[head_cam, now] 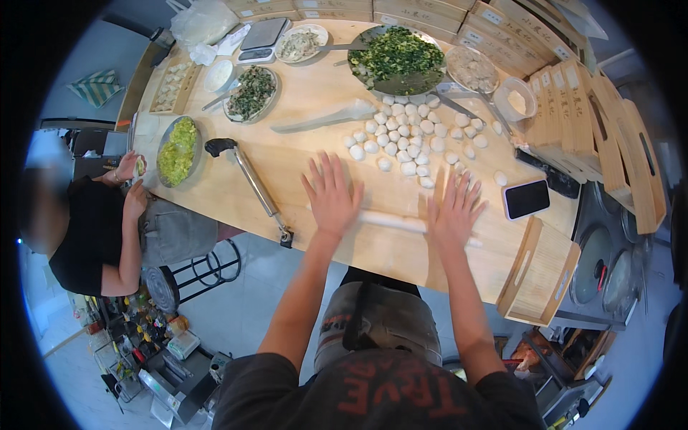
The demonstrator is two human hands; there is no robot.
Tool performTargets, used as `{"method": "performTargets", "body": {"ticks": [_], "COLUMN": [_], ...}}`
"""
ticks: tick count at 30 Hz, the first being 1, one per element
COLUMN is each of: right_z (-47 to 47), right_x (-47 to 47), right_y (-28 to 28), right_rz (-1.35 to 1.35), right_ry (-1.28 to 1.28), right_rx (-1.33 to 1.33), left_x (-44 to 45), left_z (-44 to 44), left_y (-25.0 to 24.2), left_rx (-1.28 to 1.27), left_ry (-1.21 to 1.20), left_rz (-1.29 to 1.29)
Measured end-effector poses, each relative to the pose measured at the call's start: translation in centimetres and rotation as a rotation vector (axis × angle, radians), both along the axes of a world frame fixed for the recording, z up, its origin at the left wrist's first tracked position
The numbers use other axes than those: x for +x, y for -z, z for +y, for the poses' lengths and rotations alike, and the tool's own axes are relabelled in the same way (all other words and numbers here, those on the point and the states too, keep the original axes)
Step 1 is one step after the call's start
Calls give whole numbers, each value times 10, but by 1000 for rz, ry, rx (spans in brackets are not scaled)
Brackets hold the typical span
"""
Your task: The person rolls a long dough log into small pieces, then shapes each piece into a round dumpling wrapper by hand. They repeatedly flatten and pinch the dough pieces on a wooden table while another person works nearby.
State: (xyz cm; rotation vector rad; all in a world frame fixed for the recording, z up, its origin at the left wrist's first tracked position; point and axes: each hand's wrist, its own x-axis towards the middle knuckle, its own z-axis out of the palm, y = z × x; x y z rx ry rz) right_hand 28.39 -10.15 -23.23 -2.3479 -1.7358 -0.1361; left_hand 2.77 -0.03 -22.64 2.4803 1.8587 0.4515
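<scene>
A long white roll of dough [392, 220] lies across the wooden table [301, 156] before me. Flat on its left part rests my left hand [332, 199], fingers spread. My right hand [454, 212], also spread and palm down, covers its right part; a short end shows beyond it. Both hands are slightly blurred. Beyond them lie many small white dough balls [403, 134]. A steel rod with black ends [253, 180] lies left of my left hand. To the right of my right hand is a phone [527, 199] with a dark screen.
Far across stand a bowl of chopped greens [400, 56], bowls of filling [251, 94] and a scale [263, 37]. Wooden boxes [564, 102] line the back right; an empty wooden tray [537, 274] sits at the near right. A co-worker [91, 231] is at the left, by a bowl of yellow-green filling [178, 152].
</scene>
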Motion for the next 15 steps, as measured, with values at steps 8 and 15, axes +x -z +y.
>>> {"method": "performTargets", "body": {"ticks": [8, 15], "right_z": [-94, -40], "right_x": [-33, 7], "right_y": [-46, -11], "right_rz": [96, 28], "right_ry": [-44, 65], "right_rx": [-221, -62], "left_x": [-32, -14], "left_z": [-62, -1], "left_y": [-21, -4], "left_rx": [-156, 12], "left_ry": [-138, -159], "left_rz": [-156, 89]}}
